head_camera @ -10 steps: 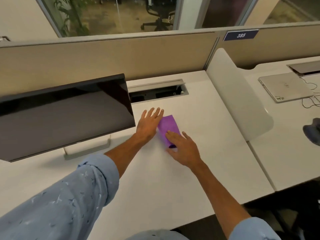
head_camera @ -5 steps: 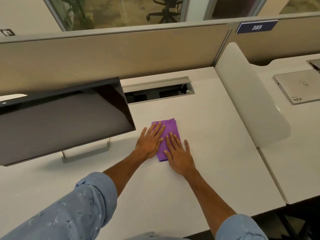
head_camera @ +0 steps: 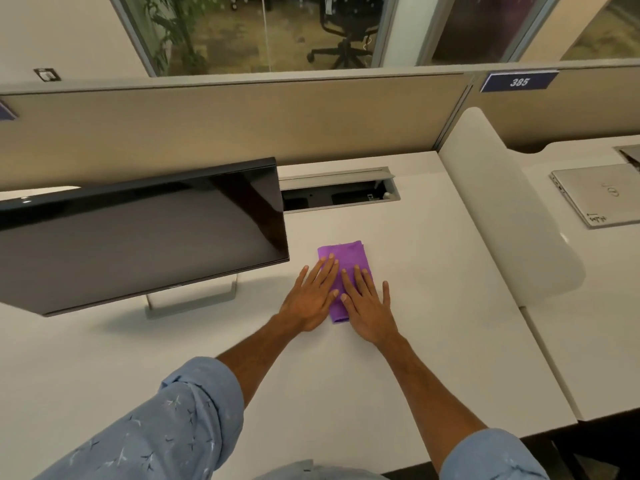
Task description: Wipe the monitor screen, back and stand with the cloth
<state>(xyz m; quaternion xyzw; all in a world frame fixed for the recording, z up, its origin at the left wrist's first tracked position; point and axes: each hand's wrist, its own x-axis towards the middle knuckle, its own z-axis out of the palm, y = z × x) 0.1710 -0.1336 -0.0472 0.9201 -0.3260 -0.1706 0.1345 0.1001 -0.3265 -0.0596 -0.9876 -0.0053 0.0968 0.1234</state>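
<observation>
White office desk (head_camera: 433,271), smooth and matte, backed by a beige fabric partition (head_camera: 242,123) with glass above it.

One cloth (head_camera: 346,261): purple, soft-looking weave, folded to a narrow rectangle, lay flat on the desk just right of the monitor's lower corner. Two hands on it, both flat, fingers spread, palms down, gripping nothing. Left hand (head_camera: 311,299) covered the cloth's left edge; right hand (head_camera: 369,306) covered its right edge, little finger on bare desk. Thumbs nearly met over the cloth's near half. The far half showed uncovered.

One monitor (head_camera: 138,233): dark glossy screen, thin black frame, tilted back, off. One stand (head_camera: 194,299) below it, silver-grey metal, flat open loop resting on the desk. Monitor and cloth were apart, not touching.

Two sleeves, light blue with small pale marks, rolled to the forearm.

One cable hatch (head_camera: 339,190) cut in the desk behind the cloth, grey lid raised, dark inside. One white rounded divider (head_camera: 502,209) to the right. One closed silver laptop (head_camera: 599,195) on the neighbouring desk. One blue sign (head_camera: 518,81) reading 385 on the partition. One black wheeled chair (head_camera: 343,29) beyond the glass.
</observation>
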